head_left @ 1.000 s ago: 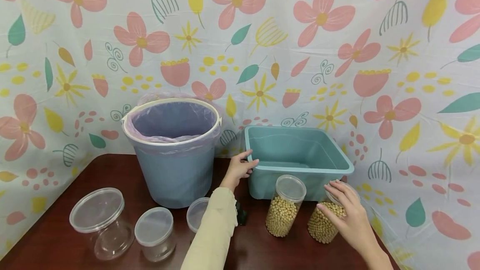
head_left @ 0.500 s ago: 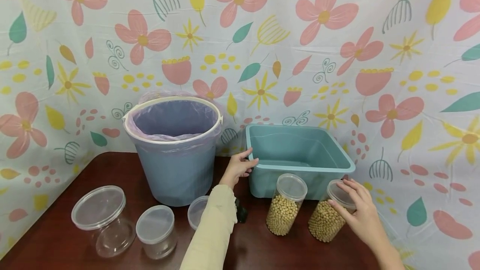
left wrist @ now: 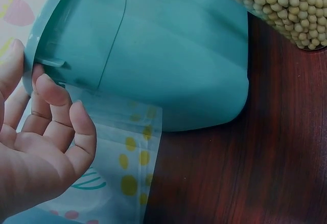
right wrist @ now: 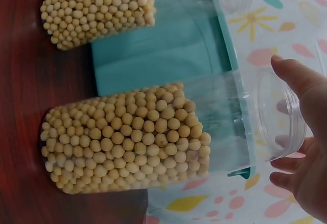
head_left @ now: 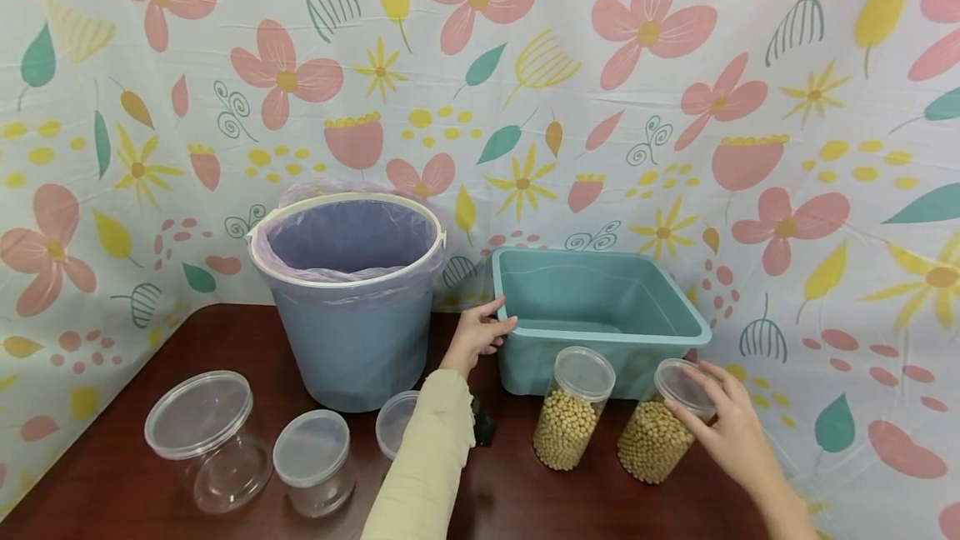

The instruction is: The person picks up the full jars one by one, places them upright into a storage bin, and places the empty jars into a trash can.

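Left hand (head_left: 471,340) on the teal bin (head_left: 633,365), thumb and curled fingers pinching its rim at the near-left corner! Over on the right, the right hand (head_left: 731,423) has thumb and fingers spread apart about the clear lid (head_left: 684,386) of the right-hand bean jar (head_left: 654,440); whether they touch it, I can't quite tell. That jar stands upright on the dark table (head_left: 510,507), beside its twin, the left-hand bean jar (head_left: 564,432), both in front of the bin.

The table (head_left: 517,498) looked of glossy wood.
The tub (head_left: 592,294), centre right, seemed matt plastic; the rightmost jar (head_left: 654,440), glossy.
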`<action>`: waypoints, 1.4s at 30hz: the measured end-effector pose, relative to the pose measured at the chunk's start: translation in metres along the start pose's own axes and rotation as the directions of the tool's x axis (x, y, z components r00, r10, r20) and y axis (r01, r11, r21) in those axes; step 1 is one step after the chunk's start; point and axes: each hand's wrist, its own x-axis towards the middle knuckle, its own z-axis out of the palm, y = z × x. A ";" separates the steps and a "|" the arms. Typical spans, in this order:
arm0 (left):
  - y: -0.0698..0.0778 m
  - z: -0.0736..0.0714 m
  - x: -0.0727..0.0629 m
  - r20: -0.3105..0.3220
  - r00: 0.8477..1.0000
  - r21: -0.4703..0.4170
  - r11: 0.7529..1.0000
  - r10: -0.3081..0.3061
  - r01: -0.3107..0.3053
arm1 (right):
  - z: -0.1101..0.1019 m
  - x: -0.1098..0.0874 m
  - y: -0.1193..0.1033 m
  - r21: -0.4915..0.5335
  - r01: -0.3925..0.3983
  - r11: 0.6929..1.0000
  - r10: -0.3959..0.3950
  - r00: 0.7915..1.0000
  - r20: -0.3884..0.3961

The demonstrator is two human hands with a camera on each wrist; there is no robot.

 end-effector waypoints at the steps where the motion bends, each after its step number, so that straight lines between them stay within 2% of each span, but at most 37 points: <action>1: 0.000 0.000 0.000 0.000 1.000 -0.001 1.000 -0.001 0.001 | 0.000 0.001 0.000 -0.004 -0.012 1.000 0.012 1.000 0.005; 8: 0.002 -0.001 -0.001 0.014 1.000 0.016 1.000 -0.015 0.015 | -0.004 0.002 -0.001 -0.055 -0.114 0.992 0.116 0.992 0.040; 14: 0.005 -0.003 0.003 0.028 0.999 0.075 0.997 -0.030 0.028 | -0.003 -0.001 0.003 -0.072 -0.140 0.987 0.137 0.989 -0.046; 17: 0.004 -0.004 0.004 0.026 0.999 0.077 0.997 -0.031 0.029 | -0.003 -0.001 0.002 -0.044 -0.208 0.977 0.205 0.976 -0.074; 20: 0.003 -0.006 0.003 0.020 1.000 0.068 0.997 -0.021 0.020 | -0.002 -0.002 -0.001 0.012 -0.319 0.948 0.318 0.942 -0.106; 22: 0.003 -0.006 0.003 0.014 1.000 0.061 0.998 -0.019 0.018 | -0.001 -0.003 -0.003 0.071 -0.394 0.916 0.400 0.906 -0.141; 25: 0.003 -0.005 0.002 0.007 1.000 0.046 0.999 -0.022 0.021 | -0.003 -0.002 -0.005 0.115 -0.452 0.885 0.466 0.857 -0.218; 28: 0.004 -0.004 0.002 -0.008 0.999 0.033 0.999 -0.041 0.041 | -0.007 0.001 -0.007 0.145 -0.457 0.877 0.480 0.833 -0.276; 34: 0.003 -0.005 0.002 -0.010 0.999 0.034 0.998 -0.047 0.047 | -0.018 0.009 -0.013 0.202 -0.470 0.859 0.511 0.800 -0.315; 42: 0.004 -0.003 0.001 -0.004 0.999 0.009 0.999 -0.053 0.053 | -0.030 0.022 -0.023 0.266 -0.362 0.894 0.443 0.808 -0.389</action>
